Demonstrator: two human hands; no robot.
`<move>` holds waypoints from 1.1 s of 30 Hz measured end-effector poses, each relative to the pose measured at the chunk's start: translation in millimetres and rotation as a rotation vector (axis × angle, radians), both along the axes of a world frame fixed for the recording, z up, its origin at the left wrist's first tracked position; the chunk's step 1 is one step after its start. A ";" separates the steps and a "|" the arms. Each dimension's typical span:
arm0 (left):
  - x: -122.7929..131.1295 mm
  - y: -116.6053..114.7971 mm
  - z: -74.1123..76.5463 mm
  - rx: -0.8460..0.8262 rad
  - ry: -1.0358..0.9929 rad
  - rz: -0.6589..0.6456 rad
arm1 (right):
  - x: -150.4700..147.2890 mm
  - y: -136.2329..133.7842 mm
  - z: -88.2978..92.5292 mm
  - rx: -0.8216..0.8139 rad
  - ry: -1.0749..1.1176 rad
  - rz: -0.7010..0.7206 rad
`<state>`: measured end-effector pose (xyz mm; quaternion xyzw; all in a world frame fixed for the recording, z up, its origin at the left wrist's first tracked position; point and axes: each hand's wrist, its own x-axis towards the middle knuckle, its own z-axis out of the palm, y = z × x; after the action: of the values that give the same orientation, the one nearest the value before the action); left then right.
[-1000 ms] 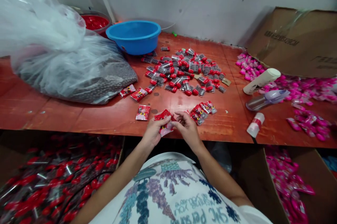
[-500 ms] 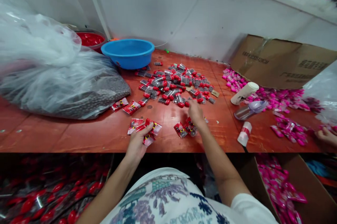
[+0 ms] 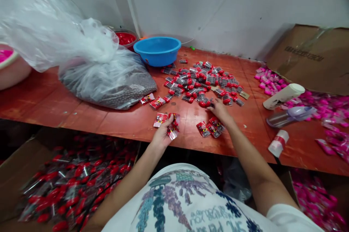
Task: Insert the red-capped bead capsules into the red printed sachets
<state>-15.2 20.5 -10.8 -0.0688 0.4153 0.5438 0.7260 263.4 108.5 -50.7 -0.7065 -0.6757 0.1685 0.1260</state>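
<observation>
My left hand (image 3: 163,133) is closed on red printed packets (image 3: 173,127) above the table's front edge. Another red packet (image 3: 160,119) lies just left of its fingers. My right hand (image 3: 221,111) is at the near edge of a pile of small clear tubes with red caps and dark contents (image 3: 211,78). Its thumb and fingers are apart beside one red-capped tube (image 3: 204,104); whether they touch it I cannot tell. Below this hand, several red packets (image 3: 214,129) lie overlapping on the table. Two more packets (image 3: 157,103) lie beside the plastic bag.
A big clear bag of dark beads (image 3: 117,83) and a blue basin (image 3: 157,51) stand left. Right are a pale cylinder (image 3: 283,96), a purple-lidded bottle (image 3: 289,116), a white roll (image 3: 278,143), pink packets (image 3: 327,110) and a carton (image 3: 308,56). Red-capped tubes (image 3: 73,184) fill a box below.
The view has swung left, so a pale tub shows at the left edge and another person's hand has left the right edge. My right hand remains by the pile, its fingers now clearer.
</observation>
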 end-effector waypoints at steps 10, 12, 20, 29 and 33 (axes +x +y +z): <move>-9.9 -0.5 7.4 0.027 0.023 0.021 | -55.6 -46.2 29.5 0.288 0.337 -0.069; -10.0 0.7 6.4 0.028 0.027 0.022 | -82.6 -74.1 41.6 0.280 0.709 0.071; -3.9 1.3 -3.3 0.081 -0.009 0.038 | -135.3 -120.3 55.7 0.317 0.893 0.246; -3.2 -4.7 3.1 0.185 0.213 0.043 | -135.6 -120.0 45.5 -0.052 1.300 0.069; -2.2 -8.2 10.0 0.270 0.230 0.031 | -134.2 -120.0 46.8 -0.100 1.349 0.045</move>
<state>-17.4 12.4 -0.8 0.0858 0.4177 0.6100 0.6679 129.2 -11.4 -3.9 -0.4373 -0.4551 0.6063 0.4838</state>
